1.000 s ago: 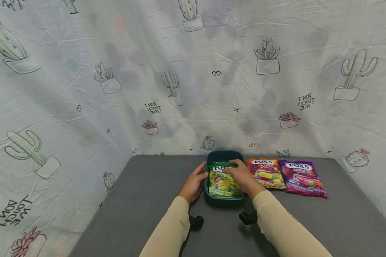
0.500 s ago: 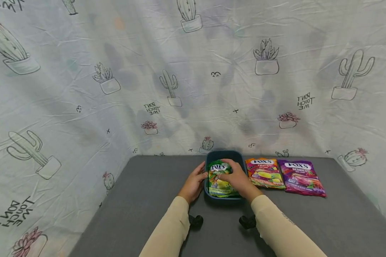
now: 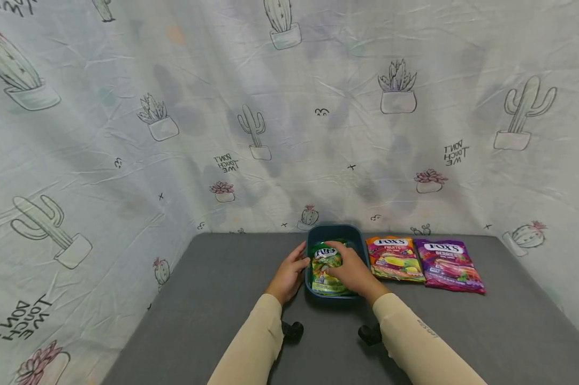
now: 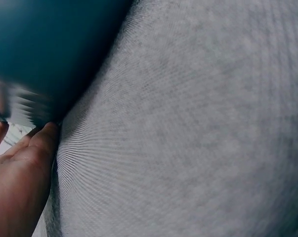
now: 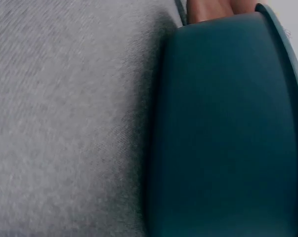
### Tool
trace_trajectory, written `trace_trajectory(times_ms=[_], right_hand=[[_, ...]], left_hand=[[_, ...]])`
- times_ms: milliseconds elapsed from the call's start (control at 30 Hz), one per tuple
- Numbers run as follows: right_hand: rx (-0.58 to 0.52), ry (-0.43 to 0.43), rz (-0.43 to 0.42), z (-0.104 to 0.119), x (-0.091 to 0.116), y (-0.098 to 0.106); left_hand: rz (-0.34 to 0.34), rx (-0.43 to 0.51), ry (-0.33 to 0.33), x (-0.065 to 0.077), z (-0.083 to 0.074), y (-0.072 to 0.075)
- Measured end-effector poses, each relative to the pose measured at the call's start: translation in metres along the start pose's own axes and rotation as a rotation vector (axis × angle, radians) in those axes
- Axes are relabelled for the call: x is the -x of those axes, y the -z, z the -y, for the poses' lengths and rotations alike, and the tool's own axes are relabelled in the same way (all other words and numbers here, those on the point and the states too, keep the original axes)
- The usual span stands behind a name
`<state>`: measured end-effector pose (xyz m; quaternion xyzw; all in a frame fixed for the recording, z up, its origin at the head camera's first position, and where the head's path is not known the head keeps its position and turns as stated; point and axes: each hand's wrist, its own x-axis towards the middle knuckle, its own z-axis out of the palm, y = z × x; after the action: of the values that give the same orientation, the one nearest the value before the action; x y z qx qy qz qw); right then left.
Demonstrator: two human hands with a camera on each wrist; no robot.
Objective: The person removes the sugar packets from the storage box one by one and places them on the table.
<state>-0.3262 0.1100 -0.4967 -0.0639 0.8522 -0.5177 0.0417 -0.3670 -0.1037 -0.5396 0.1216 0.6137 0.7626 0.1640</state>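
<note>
A green bag of Fox's candy (image 3: 323, 280) lies inside a dark blue-green plastic bin (image 3: 337, 231). My right hand (image 3: 354, 270) reaches over the bin's right side and grips the bag, fingers near its top and thumb lower on its front. The hand hides the bag's right part. At the bin's left side, my left hand (image 3: 287, 275) rests against the outer wall, thumb at the rim. In the left wrist view, that hand's fingertips (image 4: 51, 127) touch the wall low down by the table. The right wrist view is mostly filled by the bin's outer wall (image 5: 223, 128).
To the right of the bin, an orange Fox's fruits bag (image 3: 395, 259) and a purple Fox's berries bag (image 3: 450, 267) lie side by side on the grey table (image 3: 212, 299). A cactus-print cloth (image 3: 294, 133) hangs behind the table.
My right hand has shifted left over the green candy bag, and its grip has bunched the bag narrower. My left hand stays at the bin's side.
</note>
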Motion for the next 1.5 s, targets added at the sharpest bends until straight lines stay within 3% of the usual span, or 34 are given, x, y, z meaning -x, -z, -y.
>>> trace_trajectory(times_ms=[167,300,1100,1500], right_hand=[[-0.028,-0.066,0.017,0.0007,-0.0009,-0.0031],[-0.045,-0.068,0.006,0.0009,-0.0019,-0.0028],[-0.118,0.002,-0.073,0.0027,0.0040,0.0001],[-0.279,0.036,-0.100,-0.0006,0.0039,0.0046]], left_hand=[[-0.012,-0.001,0.006,-0.0005,0.0021,0.0009],[-0.015,-0.003,0.003,-0.0005,0.0012,0.0009],[-0.040,0.012,0.030,0.0013,-0.0019,-0.0027],[-0.043,0.024,0.027,0.0008,-0.0004,-0.0029]])
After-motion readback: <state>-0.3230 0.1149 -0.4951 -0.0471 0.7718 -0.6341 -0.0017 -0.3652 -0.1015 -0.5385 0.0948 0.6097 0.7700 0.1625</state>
